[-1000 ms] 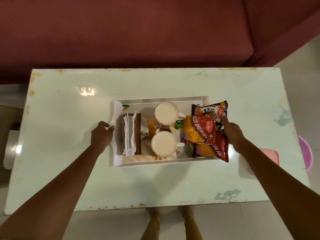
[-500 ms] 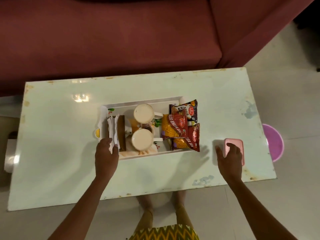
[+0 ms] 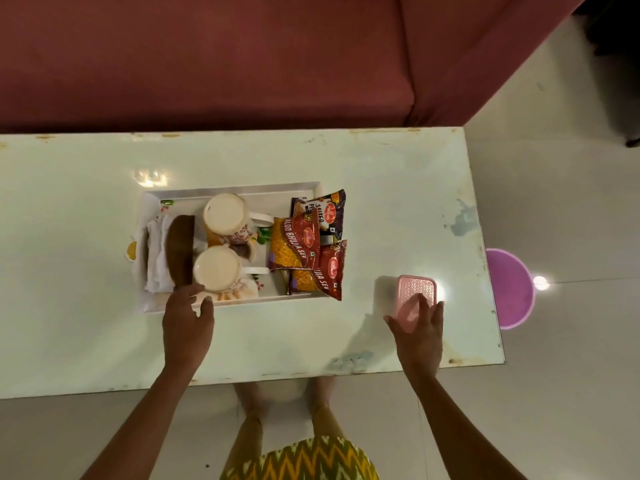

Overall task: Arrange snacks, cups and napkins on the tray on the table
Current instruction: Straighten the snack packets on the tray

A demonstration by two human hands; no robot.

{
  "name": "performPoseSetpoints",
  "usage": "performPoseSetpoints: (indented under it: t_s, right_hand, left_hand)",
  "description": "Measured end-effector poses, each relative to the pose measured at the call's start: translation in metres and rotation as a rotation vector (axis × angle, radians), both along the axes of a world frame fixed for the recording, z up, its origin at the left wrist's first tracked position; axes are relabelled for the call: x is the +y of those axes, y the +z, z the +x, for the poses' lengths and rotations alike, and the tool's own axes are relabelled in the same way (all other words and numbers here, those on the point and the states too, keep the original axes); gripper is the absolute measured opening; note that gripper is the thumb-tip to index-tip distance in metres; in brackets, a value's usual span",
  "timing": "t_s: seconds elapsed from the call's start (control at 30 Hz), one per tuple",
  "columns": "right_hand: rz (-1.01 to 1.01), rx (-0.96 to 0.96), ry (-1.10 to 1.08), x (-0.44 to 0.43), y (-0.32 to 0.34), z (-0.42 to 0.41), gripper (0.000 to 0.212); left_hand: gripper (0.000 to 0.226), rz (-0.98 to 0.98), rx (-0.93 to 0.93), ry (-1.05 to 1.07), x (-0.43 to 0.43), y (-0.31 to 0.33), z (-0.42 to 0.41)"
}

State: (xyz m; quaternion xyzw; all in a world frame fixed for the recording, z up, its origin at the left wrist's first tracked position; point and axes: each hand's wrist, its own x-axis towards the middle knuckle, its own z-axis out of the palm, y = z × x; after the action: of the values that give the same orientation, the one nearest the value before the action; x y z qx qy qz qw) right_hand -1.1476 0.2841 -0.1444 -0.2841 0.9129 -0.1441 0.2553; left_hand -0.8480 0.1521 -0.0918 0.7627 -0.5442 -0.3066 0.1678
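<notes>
A white tray sits mid-table. It holds white napkins in a brown wooden holder at its left end. Two full cups stand in the middle. At the right end, overhanging the rim, lie an orange-red snack packet, a dark one and a red one. My left hand pinches the tray's near rim just below the holder. My right hand grips the near end of a pink lidded box, which lies on the table right of the tray.
The pale green table has chipped edges and ends just right of the pink box. A maroon sofa runs along the far side. A purple basin stands on the floor beyond the right edge.
My left hand went from the tray's left edge to its near rim by the napkins. My right hand left the snack packets, reached the pink box and closed over it.
</notes>
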Motion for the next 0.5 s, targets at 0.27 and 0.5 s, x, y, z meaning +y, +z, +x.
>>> performPoseSetpoints:
  t_s: [0.27, 0.5]
  right_hand:
    - [-0.134, 0.091, 0.082, -0.024, 0.004, 0.000, 0.065]
    - [-0.170, 0.074, 0.165, -0.096, 0.008, 0.006, 0.068]
  left_hand:
    - [0.022, 0.005, -0.019, 0.078, 0.008, 0.003, -0.017]
    - [0.020, 0.025, -0.013, 0.089, 0.010, 0.009, -0.024]
